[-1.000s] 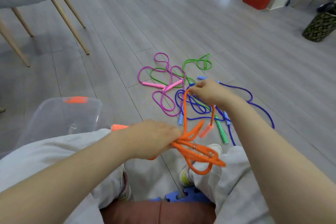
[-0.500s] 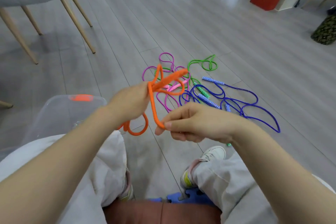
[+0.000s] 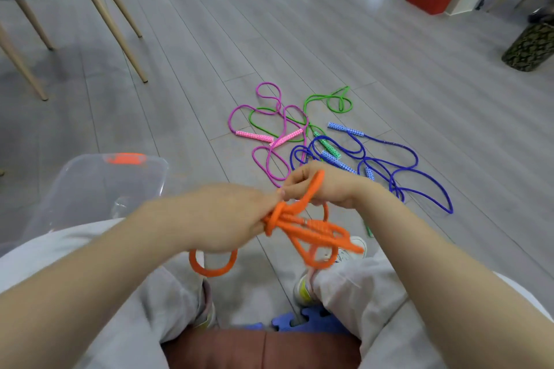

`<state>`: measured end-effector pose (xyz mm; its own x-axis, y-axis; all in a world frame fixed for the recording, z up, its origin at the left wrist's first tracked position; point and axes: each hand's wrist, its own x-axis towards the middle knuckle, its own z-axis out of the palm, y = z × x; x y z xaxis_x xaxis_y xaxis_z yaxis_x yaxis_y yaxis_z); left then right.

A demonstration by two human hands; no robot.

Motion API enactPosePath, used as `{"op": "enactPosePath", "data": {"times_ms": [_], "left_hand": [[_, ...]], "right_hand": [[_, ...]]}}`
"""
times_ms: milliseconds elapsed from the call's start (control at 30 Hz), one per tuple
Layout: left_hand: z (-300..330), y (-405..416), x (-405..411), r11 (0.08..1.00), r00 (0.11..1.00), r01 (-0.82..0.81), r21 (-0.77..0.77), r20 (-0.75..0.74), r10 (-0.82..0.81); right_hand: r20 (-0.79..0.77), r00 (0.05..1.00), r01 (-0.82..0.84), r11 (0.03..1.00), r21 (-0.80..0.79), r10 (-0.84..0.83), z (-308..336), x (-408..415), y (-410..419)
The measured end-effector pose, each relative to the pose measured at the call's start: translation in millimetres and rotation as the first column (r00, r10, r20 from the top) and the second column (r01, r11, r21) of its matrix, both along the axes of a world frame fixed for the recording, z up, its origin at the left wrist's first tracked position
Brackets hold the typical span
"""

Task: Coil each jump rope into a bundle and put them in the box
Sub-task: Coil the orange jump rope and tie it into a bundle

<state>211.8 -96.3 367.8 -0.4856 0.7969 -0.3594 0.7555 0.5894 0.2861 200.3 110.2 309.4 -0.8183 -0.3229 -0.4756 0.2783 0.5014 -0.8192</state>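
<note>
Orange rope bundle held over my lap, tail being wrapped.
My left hand (image 3: 227,219) clenches the orange jump rope (image 3: 311,232) coils; my right hand (image 3: 323,186) pinches its tail. Light, floppy, springy: grip the bundle's waist.

We hold an orange rope (image 3: 311,229). Past our right hand (image 3: 325,187) lie pink (image 3: 271,159), green (image 3: 325,99) and blue (image 3: 419,177) ropes, their handles diamond-patterned; left, a clear box (image 3: 90,189).
</note>
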Motion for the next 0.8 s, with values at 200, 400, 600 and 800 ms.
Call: {"op": "enactPosePath", "data": {"times_ms": [200,400,600,800], "left_hand": [[-34,19,35,0.955,0.945,0.061,-0.292,-0.29,-0.149],[-48,20,1,0.93,0.883,-0.236,-0.281,-0.462,0.084],[-42,14,-32,0.877,0.765,-0.477,0.05,-0.467,0.443],[-38,6,-51,0.832,0.737,-0.486,0.267,-0.385,0.555]], "right_hand": [[-0.113,0.98,-0.135,0.961,0.243,0.166,31,-6,-19],[-0.227,0.974,0.045,0.952,0.303,0.026,49,11,-50],[-0.301,0.902,0.318,0.948,-0.024,-0.31,47,29,-58],[-0.083,0.911,0.334,0.84,-0.428,-0.405,49,29,-44]]}}
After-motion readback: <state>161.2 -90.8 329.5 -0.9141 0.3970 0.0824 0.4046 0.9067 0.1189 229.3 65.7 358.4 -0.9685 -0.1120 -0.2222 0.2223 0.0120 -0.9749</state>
